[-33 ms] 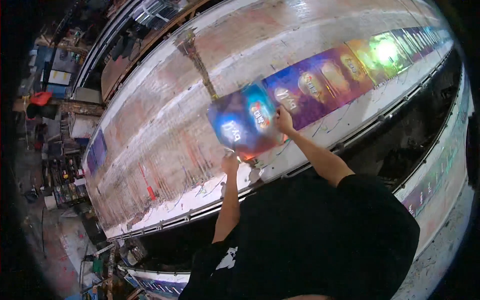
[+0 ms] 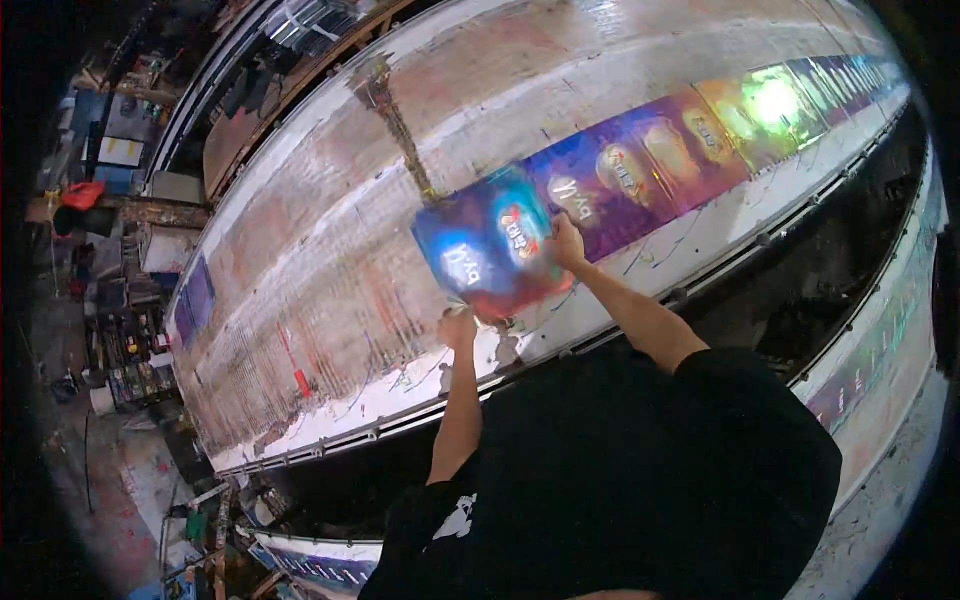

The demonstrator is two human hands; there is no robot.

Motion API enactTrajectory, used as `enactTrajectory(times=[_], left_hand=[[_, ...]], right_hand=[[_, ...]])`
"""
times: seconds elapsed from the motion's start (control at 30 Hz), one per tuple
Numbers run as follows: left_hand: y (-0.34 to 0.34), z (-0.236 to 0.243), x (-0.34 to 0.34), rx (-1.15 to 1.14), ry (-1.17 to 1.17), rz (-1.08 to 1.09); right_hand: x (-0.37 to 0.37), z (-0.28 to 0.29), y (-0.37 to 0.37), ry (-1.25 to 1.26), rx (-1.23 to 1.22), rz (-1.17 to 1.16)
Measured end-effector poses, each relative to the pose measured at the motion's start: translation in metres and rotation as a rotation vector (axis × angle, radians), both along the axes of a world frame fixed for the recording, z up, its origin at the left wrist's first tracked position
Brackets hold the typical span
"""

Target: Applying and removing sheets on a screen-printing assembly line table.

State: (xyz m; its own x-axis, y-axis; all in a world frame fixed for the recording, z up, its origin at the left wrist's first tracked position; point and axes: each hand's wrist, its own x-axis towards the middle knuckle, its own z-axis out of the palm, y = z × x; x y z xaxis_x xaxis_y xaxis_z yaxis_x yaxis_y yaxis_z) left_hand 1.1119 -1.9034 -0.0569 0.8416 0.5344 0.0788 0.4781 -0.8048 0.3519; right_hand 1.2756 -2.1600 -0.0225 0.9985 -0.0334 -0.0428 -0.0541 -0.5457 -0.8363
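Note:
A glossy printed sheet [image 2: 480,225] in blue, teal and red hangs over the long table, tilted and slightly blurred. My left hand [image 2: 458,328] is closed on its near left corner. Along its right edge my right hand [image 2: 567,243] grips it, fingers wrapped round the border. Just right of the held sheet, a row of similar shiny printed sheets [image 2: 625,225] lies along the table, running from purple to yellow-green, with a bright glare at the far end.
The long pale table [image 2: 330,260] is stained with paint. A dark gap [image 2: 790,290] separates it from a second table carrying prints [image 2: 860,385] at the right. One purple piece [image 2: 196,300] lies at the left end. Shelves with cluttered tools [image 2: 130,350] stand at far left.
The held sheet has shifted very slightly to the left and its reflections have changed. My left hand has moved slightly left and nearer with its corner. Both hands keep their hold.

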Motion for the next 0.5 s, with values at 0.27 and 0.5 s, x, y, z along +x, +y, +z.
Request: enactTrajectory(times=[0.27,0.5], left_hand=[[0.048,-0.053,-0.005,-0.616,0.201,0.740],[0.044,0.041,0.025,-1.378,0.159,0.533]], right_hand=[[0.007,0.053,0.023,0.282,-0.019,-0.067],[0.015,0.044,0.020,0.324,-0.073,0.056]])
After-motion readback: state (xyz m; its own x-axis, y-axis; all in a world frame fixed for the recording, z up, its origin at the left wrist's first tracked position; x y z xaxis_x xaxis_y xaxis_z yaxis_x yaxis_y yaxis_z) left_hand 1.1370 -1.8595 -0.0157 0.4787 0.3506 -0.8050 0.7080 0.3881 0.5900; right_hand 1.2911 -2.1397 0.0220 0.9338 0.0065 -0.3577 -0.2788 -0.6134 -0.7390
